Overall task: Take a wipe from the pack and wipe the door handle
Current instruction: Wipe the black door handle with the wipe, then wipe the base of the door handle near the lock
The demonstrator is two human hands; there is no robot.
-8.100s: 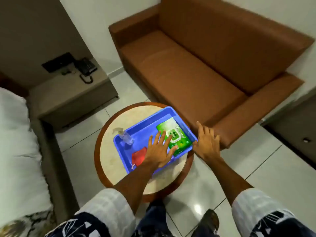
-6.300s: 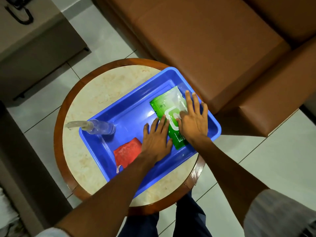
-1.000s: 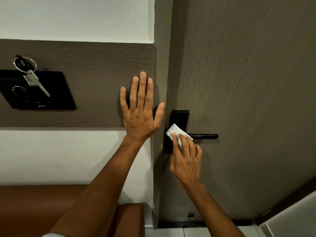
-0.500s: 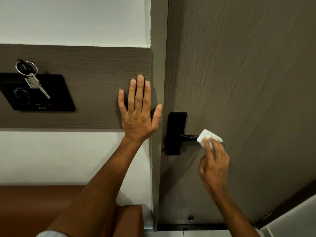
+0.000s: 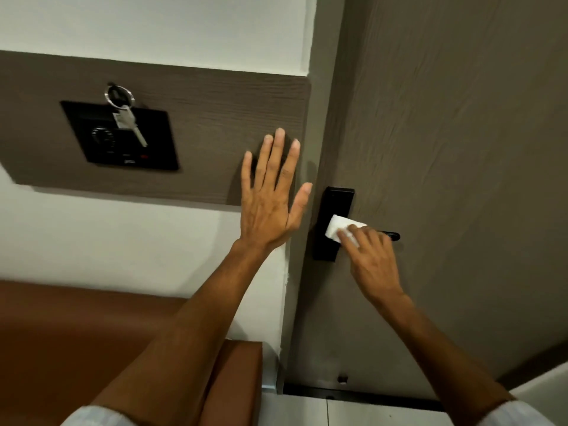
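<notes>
On the black handle [image 5: 392, 235] of the grey wood-grain door [image 5: 455, 149], the right hand [image 5: 370, 256] presses a folded white wipe [image 5: 339, 227], its grip closed on it beside the rectangular black plate [image 5: 333, 207]. Left hand [image 5: 270, 198] lies flat, fingers spread, on the grained wall panel [image 5: 199, 118]. A key [image 5: 129, 121] hangs over a black switch box [image 5: 92, 142].

- No legible text, brand, number or sign.
- Black rectangular wall switch panel [image 5: 120, 136], upper left of frame: small pale marking at lower edge, too blurred to read.
</notes>
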